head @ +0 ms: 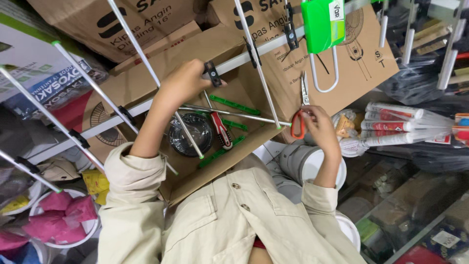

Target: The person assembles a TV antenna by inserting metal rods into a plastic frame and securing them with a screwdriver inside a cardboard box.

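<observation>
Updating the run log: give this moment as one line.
left hand: gripping black clamp on antenna boom | right hand: holding orange-handled scissors | below: open cardboard box, red screwdriver

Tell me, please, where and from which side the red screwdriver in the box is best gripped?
Grip the screwdriver by its red handle, coming from above through the open box top. The handle lies flat and mostly exposed, though thin rods cross near its upper end.

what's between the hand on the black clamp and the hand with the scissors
In the head view, thin metal antenna rods cross between the left hand and the right hand with the scissors.
</observation>
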